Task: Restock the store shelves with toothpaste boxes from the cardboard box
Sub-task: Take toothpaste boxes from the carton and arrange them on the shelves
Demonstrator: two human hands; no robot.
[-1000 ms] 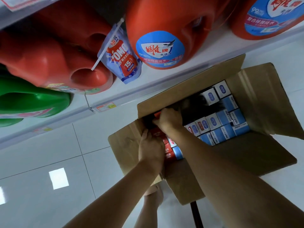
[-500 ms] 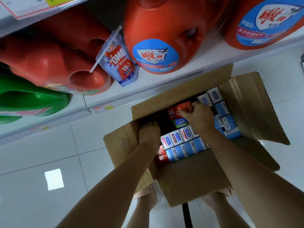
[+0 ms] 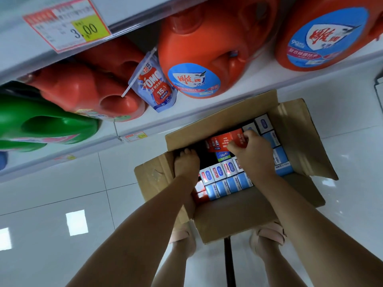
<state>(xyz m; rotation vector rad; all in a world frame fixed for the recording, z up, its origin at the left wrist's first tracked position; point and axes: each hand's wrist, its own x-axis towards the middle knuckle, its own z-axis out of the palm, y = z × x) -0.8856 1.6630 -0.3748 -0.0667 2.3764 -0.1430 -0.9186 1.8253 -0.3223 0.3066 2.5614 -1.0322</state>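
An open cardboard box [image 3: 244, 214] stands on the white floor below me, packed with blue-and-white toothpaste boxes [image 3: 224, 179] set on end. My right hand [image 3: 255, 154] is closed around a red toothpaste box [image 3: 224, 141], which lies flat above the packed rows near the box's far wall. My left hand [image 3: 186, 164] reaches into the box's left side with its fingers curled down; what they touch is hidden. More red boxes [image 3: 200, 191] show at the near left corner beside my left forearm.
A white shelf [image 3: 145, 125] just beyond the box carries big red detergent jugs [image 3: 209, 50], a green jug [image 3: 39, 123] and a hanging blue refill pouch [image 3: 155, 88]. Price tags hang on the shelf edges. My feet [image 3: 267, 237] stand right behind the box.
My right hand moved from the box's left side to the right and lifted the red toothpaste box above the rows. My left hand slid deeper into the left side. The view tilted up.
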